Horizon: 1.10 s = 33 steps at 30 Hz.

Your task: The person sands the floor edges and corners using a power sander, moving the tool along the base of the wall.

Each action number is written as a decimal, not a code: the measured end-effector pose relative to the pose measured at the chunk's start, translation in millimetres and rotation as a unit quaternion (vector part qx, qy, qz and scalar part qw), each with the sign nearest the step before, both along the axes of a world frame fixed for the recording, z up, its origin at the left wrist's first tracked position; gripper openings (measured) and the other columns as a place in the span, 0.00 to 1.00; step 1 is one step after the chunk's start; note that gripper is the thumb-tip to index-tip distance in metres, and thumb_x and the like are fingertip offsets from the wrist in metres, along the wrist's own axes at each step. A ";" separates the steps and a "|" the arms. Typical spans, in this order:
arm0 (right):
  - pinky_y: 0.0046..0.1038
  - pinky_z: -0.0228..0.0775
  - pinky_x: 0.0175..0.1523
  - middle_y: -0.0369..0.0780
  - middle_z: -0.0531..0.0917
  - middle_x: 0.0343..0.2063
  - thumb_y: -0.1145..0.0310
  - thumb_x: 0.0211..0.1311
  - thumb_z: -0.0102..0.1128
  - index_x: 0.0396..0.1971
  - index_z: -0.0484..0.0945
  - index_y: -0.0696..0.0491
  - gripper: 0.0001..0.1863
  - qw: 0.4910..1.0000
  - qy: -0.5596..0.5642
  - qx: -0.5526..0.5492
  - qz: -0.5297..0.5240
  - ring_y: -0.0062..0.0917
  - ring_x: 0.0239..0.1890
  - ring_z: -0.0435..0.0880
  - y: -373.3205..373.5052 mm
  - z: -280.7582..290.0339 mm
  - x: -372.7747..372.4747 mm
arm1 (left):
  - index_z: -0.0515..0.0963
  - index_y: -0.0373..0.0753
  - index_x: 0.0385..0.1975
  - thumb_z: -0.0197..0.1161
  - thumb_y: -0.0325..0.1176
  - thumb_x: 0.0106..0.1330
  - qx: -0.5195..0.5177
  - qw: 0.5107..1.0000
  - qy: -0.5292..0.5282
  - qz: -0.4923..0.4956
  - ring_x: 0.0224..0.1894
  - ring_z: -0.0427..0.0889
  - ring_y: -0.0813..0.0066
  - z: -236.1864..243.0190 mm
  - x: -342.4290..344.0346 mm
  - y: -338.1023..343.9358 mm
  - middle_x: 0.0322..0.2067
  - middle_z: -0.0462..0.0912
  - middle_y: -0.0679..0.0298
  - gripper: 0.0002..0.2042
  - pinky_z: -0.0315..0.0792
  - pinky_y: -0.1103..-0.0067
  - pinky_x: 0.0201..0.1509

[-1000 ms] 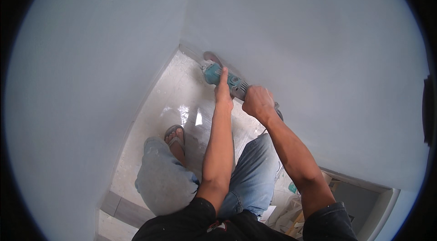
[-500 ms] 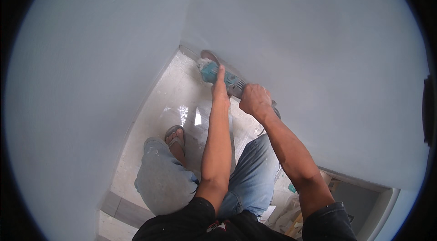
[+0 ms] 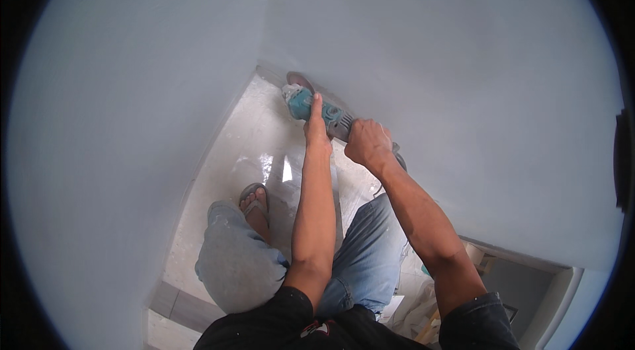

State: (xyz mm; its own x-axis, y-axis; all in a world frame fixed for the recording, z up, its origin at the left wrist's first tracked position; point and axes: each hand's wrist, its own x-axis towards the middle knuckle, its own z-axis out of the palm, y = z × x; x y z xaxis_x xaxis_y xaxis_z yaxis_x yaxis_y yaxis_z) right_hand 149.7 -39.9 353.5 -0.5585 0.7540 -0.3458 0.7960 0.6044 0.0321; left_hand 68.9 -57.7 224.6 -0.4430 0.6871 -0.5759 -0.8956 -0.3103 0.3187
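A teal and grey angle grinder (image 3: 336,115) lies across both my hands, low beside the right-hand wall. Its round reddish-brown disc (image 3: 301,81) stands at the foot of that wall, near the corner; whether it touches the wall I cannot tell. My left hand (image 3: 317,126) supports the grinder's middle from the near side, thumb laid up along the teal housing. Around the rear grey handle my right hand (image 3: 368,144) is wrapped. A dark cord (image 3: 399,157) runs from the handle's end down along the wall. White dust covers the front of the tool.
Two pale grey walls meet at the far corner (image 3: 259,62). Dusty light tiles (image 3: 228,145) cover the floor, with a shiny wet-looking patch. My sandalled foot (image 3: 254,199) rests on it. At the lower right are a doorway frame (image 3: 555,307) and crumpled pale material (image 3: 417,307).
The grinder and both my hands have shifted slightly left, toward the corner along the wall base. My grip on it is unchanged.
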 end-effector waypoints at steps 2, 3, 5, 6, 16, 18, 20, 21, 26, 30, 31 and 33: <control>0.42 0.75 0.49 0.54 0.84 0.35 0.75 0.47 0.53 0.31 0.82 0.60 0.12 1.000 -0.004 0.002 -0.003 0.47 0.42 0.84 0.1 -3.1 1.4 | 0.65 0.35 0.62 0.69 0.56 0.56 -0.020 1.000 -0.009 -0.003 0.54 0.74 0.68 -1.9 3.5 0.6 0.55 0.72 0.61 0.40 0.69 0.71 0.58; 0.42 0.75 0.49 0.54 0.84 0.35 0.75 0.48 0.53 0.31 0.82 0.60 0.12 1.000 -0.004 0.006 -0.010 0.47 0.42 0.84 1.3 -5.1 5.0 | 0.65 0.35 0.62 0.69 0.56 0.56 -0.030 0.999 -0.015 -0.005 0.54 0.74 0.68 -1.6 7.4 2.1 0.55 0.72 0.61 0.40 0.69 0.70 0.58; 0.42 0.75 0.50 0.54 0.84 0.35 0.75 0.48 0.53 0.31 0.82 0.61 0.12 1.000 -0.009 0.004 -0.024 0.47 0.42 0.84 3.8 -5.2 10.6 | 0.65 0.34 0.62 0.69 0.56 0.56 -0.028 0.999 -0.020 -0.008 0.55 0.73 0.68 -0.9 14.6 4.6 0.55 0.72 0.61 0.40 0.68 0.71 0.59; 0.42 0.75 0.50 0.54 0.84 0.35 0.75 0.48 0.53 0.31 0.82 0.61 0.12 0.999 -0.013 -0.003 -0.029 0.47 0.42 0.84 2.5 -2.3 10.1 | 0.65 0.34 0.62 0.69 0.56 0.56 -0.029 0.999 -0.021 -0.008 0.56 0.72 0.68 -3.6 15.9 5.2 0.55 0.71 0.61 0.41 0.67 0.71 0.59; 0.43 0.75 0.48 0.55 0.84 0.34 0.75 0.48 0.53 0.32 0.81 0.62 0.12 1.000 -0.001 0.009 -0.022 0.48 0.42 0.84 3.1 -5.9 14.6 | 0.63 0.33 0.63 0.69 0.56 0.56 -0.033 0.999 -0.006 -0.006 0.57 0.71 0.68 -14.8 17.1 9.6 0.57 0.70 0.60 0.42 0.64 0.70 0.62; 0.43 0.75 0.48 0.55 0.84 0.34 0.75 0.48 0.53 0.32 0.81 0.62 0.12 1.000 0.001 -0.001 -0.009 0.48 0.42 0.84 3.6 -3.0 11.1 | 0.64 0.33 0.63 0.69 0.56 0.56 -0.039 0.999 -0.007 0.008 0.56 0.71 0.68 -8.0 14.2 6.4 0.56 0.71 0.60 0.41 0.64 0.70 0.62; 0.42 0.76 0.49 0.55 0.84 0.35 0.75 0.47 0.53 0.32 0.82 0.62 0.12 1.000 0.002 -0.010 -0.005 0.48 0.42 0.84 4.2 -1.3 5.5 | 0.64 0.34 0.63 0.69 0.56 0.56 -0.035 0.999 -0.005 0.008 0.56 0.72 0.69 0.4 7.3 2.4 0.56 0.71 0.61 0.41 0.65 0.70 0.61; 0.42 0.75 0.49 0.55 0.84 0.35 0.75 0.47 0.53 0.32 0.82 0.62 0.12 1.000 0.004 -0.014 -0.004 0.48 0.42 0.84 3.6 -0.5 0.5 | 0.64 0.34 0.63 0.69 0.56 0.56 -0.032 0.999 -0.004 0.011 0.56 0.72 0.69 1.0 3.0 1.1 0.56 0.71 0.61 0.41 0.66 0.71 0.61; 0.42 0.75 0.50 0.55 0.84 0.35 0.74 0.47 0.53 0.32 0.82 0.61 0.12 1.000 -0.001 -0.016 -0.007 0.48 0.42 0.83 0.5 4.2 -5.1 | 0.65 0.34 0.62 0.69 0.56 0.57 -0.026 1.000 0.002 0.007 0.55 0.73 0.69 3.1 -3.1 0.4 0.55 0.72 0.62 0.40 0.68 0.71 0.59; 0.41 0.75 0.50 0.55 0.84 0.35 0.74 0.48 0.53 0.32 0.82 0.61 0.12 1.000 -0.017 -0.018 -0.007 0.47 0.43 0.83 4.3 -1.5 2.3 | 0.65 0.34 0.62 0.69 0.55 0.57 -0.020 1.000 -0.006 0.009 0.55 0.73 0.69 1.8 5.6 0.6 0.56 0.71 0.62 0.40 0.67 0.71 0.60; 0.41 0.75 0.50 0.55 0.84 0.35 0.74 0.48 0.53 0.32 0.82 0.60 0.12 0.999 -0.021 -0.021 -0.014 0.47 0.43 0.83 5.1 -2.5 6.1 | 0.64 0.33 0.62 0.69 0.55 0.57 -0.028 1.000 -0.012 0.000 0.56 0.72 0.68 1.7 9.5 2.0 0.56 0.71 0.61 0.40 0.66 0.71 0.61; 0.42 0.75 0.50 0.55 0.84 0.35 0.74 0.48 0.53 0.31 0.82 0.61 0.12 0.999 -0.014 -0.014 -0.027 0.47 0.42 0.84 6.7 -5.0 12.2 | 0.63 0.33 0.63 0.69 0.55 0.57 -0.045 0.999 -0.023 -0.015 0.58 0.70 0.68 0.0 15.9 4.8 0.58 0.70 0.61 0.41 0.64 0.71 0.62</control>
